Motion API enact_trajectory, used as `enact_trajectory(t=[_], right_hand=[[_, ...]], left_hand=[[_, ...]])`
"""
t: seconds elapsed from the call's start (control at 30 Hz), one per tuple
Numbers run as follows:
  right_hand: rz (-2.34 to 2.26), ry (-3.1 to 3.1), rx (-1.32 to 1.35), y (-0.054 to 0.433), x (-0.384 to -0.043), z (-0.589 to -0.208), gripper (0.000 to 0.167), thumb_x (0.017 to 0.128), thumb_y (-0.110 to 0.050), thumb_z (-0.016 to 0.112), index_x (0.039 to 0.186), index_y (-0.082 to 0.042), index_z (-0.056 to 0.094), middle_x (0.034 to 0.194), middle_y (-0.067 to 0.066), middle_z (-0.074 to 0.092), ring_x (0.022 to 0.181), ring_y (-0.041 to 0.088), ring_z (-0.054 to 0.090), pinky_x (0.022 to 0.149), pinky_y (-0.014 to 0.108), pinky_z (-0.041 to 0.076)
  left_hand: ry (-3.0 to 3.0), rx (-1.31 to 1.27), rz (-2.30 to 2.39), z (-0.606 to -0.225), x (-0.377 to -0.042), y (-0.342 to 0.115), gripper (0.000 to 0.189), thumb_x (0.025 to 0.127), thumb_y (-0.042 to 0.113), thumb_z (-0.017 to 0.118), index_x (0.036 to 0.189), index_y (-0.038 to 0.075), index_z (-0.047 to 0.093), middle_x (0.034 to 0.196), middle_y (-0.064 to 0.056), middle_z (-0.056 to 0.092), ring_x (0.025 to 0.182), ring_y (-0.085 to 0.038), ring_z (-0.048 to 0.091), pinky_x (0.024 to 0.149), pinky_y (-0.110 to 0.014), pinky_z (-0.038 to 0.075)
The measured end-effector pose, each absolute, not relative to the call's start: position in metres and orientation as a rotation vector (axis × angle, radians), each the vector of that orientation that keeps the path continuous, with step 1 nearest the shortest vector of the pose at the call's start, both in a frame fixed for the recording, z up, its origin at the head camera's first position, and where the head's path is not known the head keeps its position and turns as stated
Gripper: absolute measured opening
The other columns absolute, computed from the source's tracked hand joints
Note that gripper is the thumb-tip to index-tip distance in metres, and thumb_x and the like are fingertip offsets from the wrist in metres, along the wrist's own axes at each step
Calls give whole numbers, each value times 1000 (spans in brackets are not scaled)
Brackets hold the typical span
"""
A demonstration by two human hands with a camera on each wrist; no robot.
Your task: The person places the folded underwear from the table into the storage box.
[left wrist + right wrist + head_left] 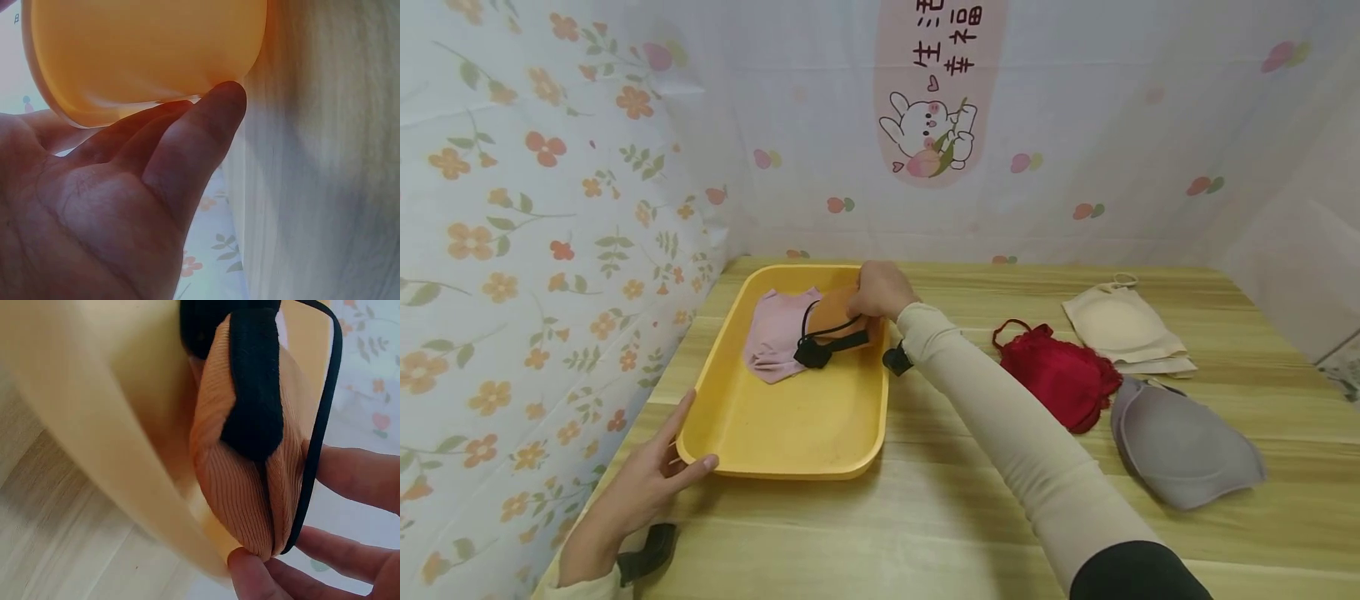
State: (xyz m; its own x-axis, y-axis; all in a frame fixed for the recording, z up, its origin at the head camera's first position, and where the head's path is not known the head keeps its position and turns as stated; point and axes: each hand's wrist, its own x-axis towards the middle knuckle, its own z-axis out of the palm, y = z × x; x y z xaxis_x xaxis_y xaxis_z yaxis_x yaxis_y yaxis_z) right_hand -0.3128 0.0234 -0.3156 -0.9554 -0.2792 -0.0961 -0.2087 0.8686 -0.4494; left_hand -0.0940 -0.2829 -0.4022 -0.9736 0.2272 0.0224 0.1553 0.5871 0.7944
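Note:
An orange ribbed bra with black straps lies folded in the far right part of a yellow tray. My right hand pinches its edge beside the tray's right rim; in the right wrist view thumb and fingertips grip the folded ribbed cloth. To its left, flat on the tray floor, is a light pink garment, partly overlapped by the bra. My left hand rests against the tray's near left corner, thumb on the front wall and fingers along the left side, straight and spread.
Right of the tray on the wooden table lie a red lace-edged bra, a folded cream bra and a grey bra. Flower-patterned cloth hangs close on the left, and a printed curtain stands behind.

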Motion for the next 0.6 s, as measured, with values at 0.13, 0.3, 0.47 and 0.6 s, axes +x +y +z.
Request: enact_trajectory(t=[0.13, 0.3, 0.47, 0.6], right_hand=[[-639, 2912, -403, 24, -313, -318, 43, 81, -17, 77, 59, -15, 40, 60, -3, 29, 63, 17, 34, 57, 29, 32], [-573, 2964, -440, 24, -314, -322, 41, 82, -17, 77, 62, -15, 42, 67, -1, 37, 71, 19, 40, 61, 30, 35], [-529, 2984, -441, 23, -317, -324, 32, 82, -19, 77, 67, -12, 50, 72, 1, 44, 75, 20, 45, 62, 30, 38], [-480, 2965, -505, 22, -316, -324, 15, 82, -19, 77, 81, -9, 66, 86, 3, 62, 84, 21, 54, 71, 31, 46]], left_hand=[[2697, 324, 1389, -402, -94, -281, 94, 98, 14, 65, 163, 15, -2, 163, -37, 5, 131, -60, 41, 80, -11, 50], [2705, 329, 1380, -401, -95, -282, 94, 98, 14, 65, 163, 17, -1, 163, -37, 6, 131, -60, 42, 82, -10, 48], [2690, 327, 1416, -402, -95, -282, 94, 98, 13, 65, 163, 17, -2, 163, -36, 5, 132, -60, 41, 81, -10, 49], [2684, 324, 1429, -403, -94, -281, 94, 98, 12, 65, 163, 16, -2, 164, -36, 4, 133, -60, 38, 82, -10, 49]])
